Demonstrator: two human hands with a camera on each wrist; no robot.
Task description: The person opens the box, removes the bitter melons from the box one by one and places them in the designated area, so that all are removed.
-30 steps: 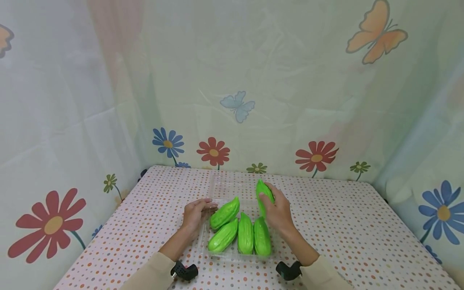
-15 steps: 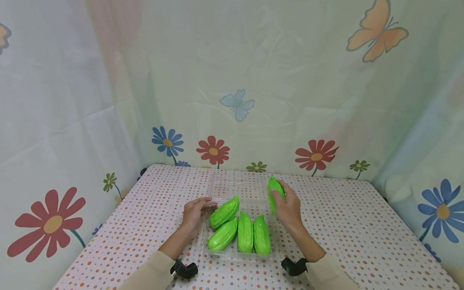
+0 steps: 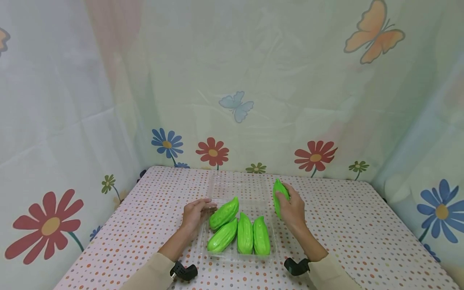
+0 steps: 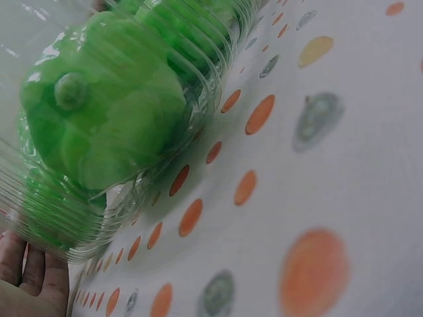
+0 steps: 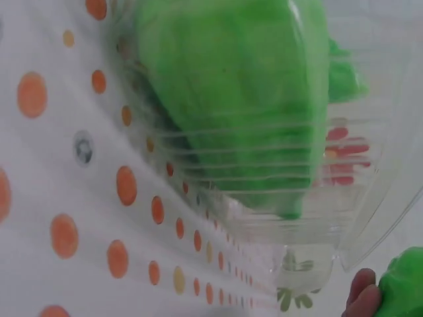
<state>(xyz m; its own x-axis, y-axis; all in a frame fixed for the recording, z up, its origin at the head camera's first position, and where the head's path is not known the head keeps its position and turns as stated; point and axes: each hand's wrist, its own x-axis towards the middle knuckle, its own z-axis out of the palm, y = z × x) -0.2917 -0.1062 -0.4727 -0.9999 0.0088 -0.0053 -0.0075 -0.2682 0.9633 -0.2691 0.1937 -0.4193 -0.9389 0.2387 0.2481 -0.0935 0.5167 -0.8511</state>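
The right grip (image 3: 293, 207) clasps a probably light, firm, slick gourd (image 3: 278, 196), best held mid-body, tip beyond; the unclenched left grip (image 3: 196, 213) touches the container (image 3: 253, 207).

Bright green vegetables (image 3: 245, 234) inside the clear container (image 3: 237, 187), a matching green vegetable (image 3: 280, 188) right of it, pale tablecloth (image 3: 337, 229) dotted orange and grey beneath, pale curtain (image 3: 286, 92) flowered red and blue behind it
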